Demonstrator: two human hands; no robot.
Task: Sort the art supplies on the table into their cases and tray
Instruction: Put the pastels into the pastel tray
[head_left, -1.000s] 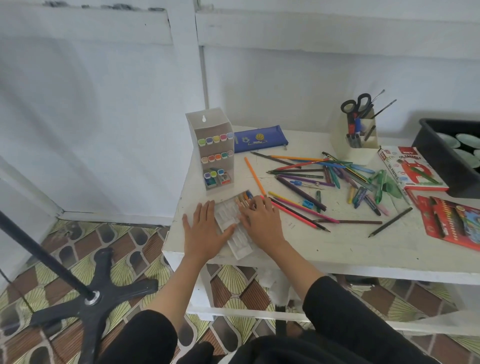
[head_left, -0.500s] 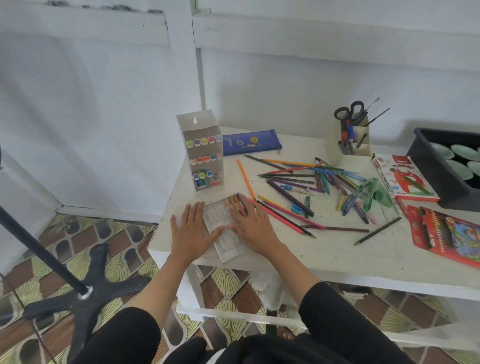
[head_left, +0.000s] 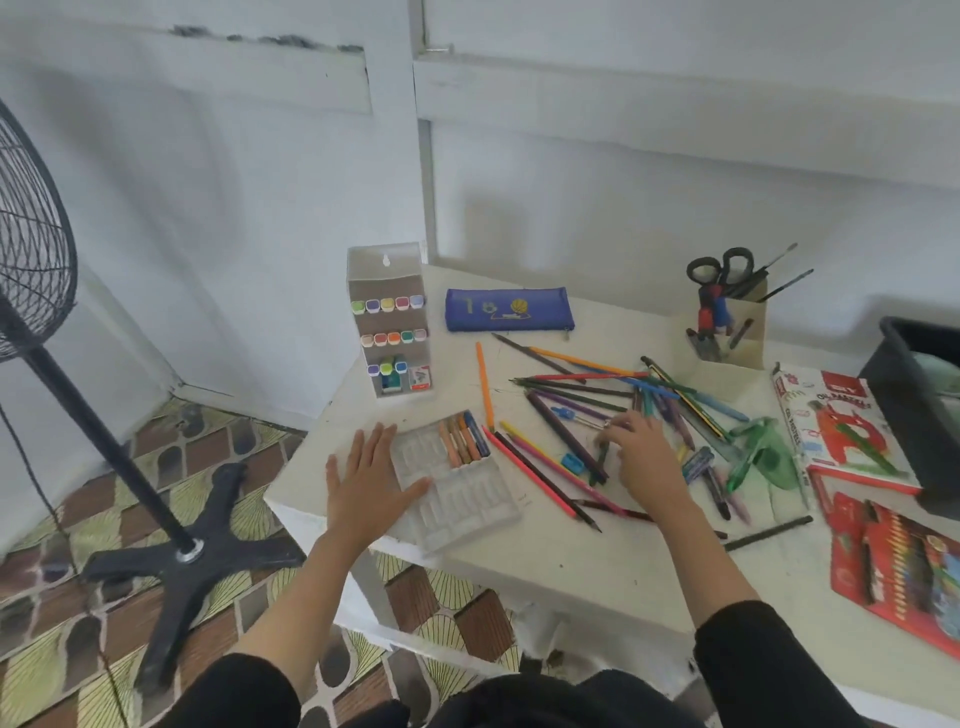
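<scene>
On the table (head_left: 597, 551) your left hand (head_left: 366, 483) is lying flat against the tray (head_left: 467, 499); your right hand (head_left: 644, 457) is covering pencils (head_left: 571, 387), grip unclear.

White table (head_left: 623, 561), lower right; bearing clear crayon tray (head_left: 457, 499) centre-left, marker rack (head_left: 389, 322) and blue pouch (head_left: 509, 310) above it, loose coloured pencils (head_left: 571, 395) mid-frame, pen holder (head_left: 748, 332), pastel box (head_left: 841, 421), red pencil case (head_left: 893, 566), black bin (head_left: 893, 405) at right

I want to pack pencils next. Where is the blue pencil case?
In the head view, the blue pencil case lies flat at the back of the table, just right of the marker stand and behind the scattered pencils.
</scene>
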